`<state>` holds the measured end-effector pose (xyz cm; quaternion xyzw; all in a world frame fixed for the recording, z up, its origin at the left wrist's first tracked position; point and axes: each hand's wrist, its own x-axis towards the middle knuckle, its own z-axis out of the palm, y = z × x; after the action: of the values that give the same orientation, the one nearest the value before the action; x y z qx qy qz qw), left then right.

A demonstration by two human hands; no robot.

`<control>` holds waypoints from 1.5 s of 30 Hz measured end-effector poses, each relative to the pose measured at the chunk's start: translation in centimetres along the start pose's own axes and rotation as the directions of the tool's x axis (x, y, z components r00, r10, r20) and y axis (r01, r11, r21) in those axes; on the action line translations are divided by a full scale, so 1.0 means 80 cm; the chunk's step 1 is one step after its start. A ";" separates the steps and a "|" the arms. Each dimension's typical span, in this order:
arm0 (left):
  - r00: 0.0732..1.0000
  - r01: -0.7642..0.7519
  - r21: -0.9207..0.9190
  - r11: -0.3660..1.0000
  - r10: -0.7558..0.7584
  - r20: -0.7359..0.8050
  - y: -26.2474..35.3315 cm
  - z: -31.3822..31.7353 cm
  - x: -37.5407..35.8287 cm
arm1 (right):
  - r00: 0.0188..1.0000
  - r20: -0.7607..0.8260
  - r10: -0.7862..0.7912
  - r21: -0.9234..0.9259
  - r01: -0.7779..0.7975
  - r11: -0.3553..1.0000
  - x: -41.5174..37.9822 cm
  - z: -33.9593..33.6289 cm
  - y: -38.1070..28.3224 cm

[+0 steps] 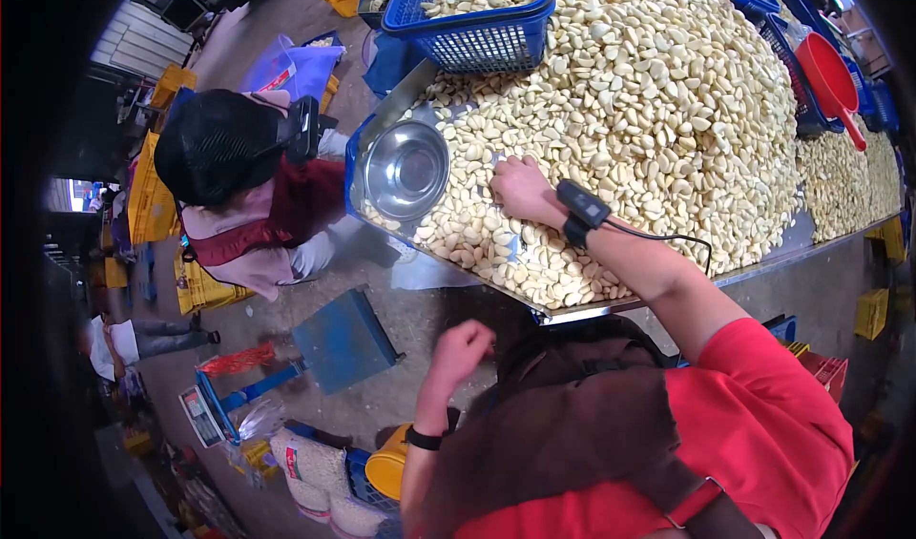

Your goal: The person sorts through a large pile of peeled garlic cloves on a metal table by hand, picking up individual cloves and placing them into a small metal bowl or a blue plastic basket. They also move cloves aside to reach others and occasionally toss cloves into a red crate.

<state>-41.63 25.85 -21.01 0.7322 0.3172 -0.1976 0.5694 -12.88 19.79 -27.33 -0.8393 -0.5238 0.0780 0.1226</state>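
A big heap of peeled garlic cloves (658,110) covers the metal-edged table (768,264). My right hand (525,191) rests among the cloves, its fingers bent down and drawn together; whatever they grip is hidden. A band with a small black device (582,203) and a cable sits on that wrist. Just beyond the fingers, a shiny metal bowl (407,170) stands at the table's corner. Off the table's near edge, above the floor, my left hand (463,348) is curled closed. What lies inside it, if anything, cannot be made out.
A blue basket (491,45) of cloves stands on the table's far side. A red scoop (828,76) lies at right. Another person in a dark cap (219,148) is beside the table's corner. Below are a blue platform scale (345,339) and full sacks (315,472).
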 end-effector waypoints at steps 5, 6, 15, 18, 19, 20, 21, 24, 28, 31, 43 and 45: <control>0.842 -0.331 0.492 0.805 0.488 -0.232 0.087 -0.040 0.068 | 0.934 -0.083 0.348 0.618 -0.226 0.753 -0.083 -0.122 0.021; 0.839 -0.344 0.494 0.799 0.497 -0.220 0.103 -0.043 0.083 | 0.945 -0.051 0.323 0.588 -0.232 0.775 -0.120 -0.151 0.032; 0.761 -0.425 0.761 0.490 0.649 0.008 0.156 0.017 0.235 | 0.941 0.287 0.181 -0.102 -0.158 0.982 -0.446 -0.183 0.059; 0.953 -0.128 0.918 0.376 0.302 0.010 0.155 0.018 0.283 | 0.780 0.438 0.448 -0.027 -0.487 0.873 -0.428 -0.179 0.036; 0.971 -0.103 0.946 0.306 0.236 0.030 0.161 0.012 0.290 | 0.759 0.448 0.473 -0.078 -0.494 0.866 -0.417 -0.179 0.036; 0.970 -0.110 0.948 0.299 0.242 0.037 0.164 0.017 0.295 | 0.846 0.275 0.457 0.008 -0.477 0.879 -0.404 -0.174 0.039; 0.935 -0.121 0.942 0.313 0.356 0.002 0.183 0.028 0.277 | 0.897 0.093 0.432 0.087 -0.440 0.894 -0.385 -0.172 0.044; 0.858 -0.225 0.892 0.391 0.513 -0.009 0.232 0.080 0.238 | 0.936 -0.255 0.244 0.057 -0.238 0.970 -0.272 -0.172 0.065; 0.816 -0.358 0.701 0.617 0.571 -0.086 0.211 0.107 0.246 | 0.937 -0.348 0.023 -0.174 -0.088 0.981 -0.136 -0.124 0.087; 0.899 -0.205 0.744 0.635 0.423 -0.114 0.168 0.055 0.251 | 0.952 -0.297 0.070 -0.216 -0.139 0.967 -0.115 -0.092 0.099; 0.804 -0.253 0.928 0.273 0.593 0.045 0.126 0.059 0.199 | 0.896 -0.132 0.424 0.383 -0.349 0.856 -0.185 -0.061 0.069; 0.823 -0.245 0.901 0.358 0.568 -0.003 0.140 0.060 0.203 | 0.865 -0.137 0.483 0.453 -0.378 0.807 -0.187 -0.072 0.070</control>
<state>-21.87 23.44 -25.00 0.9923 0.0629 -0.0610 0.0877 -13.17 3.27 -23.36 -0.8946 -0.2705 0.1078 0.3391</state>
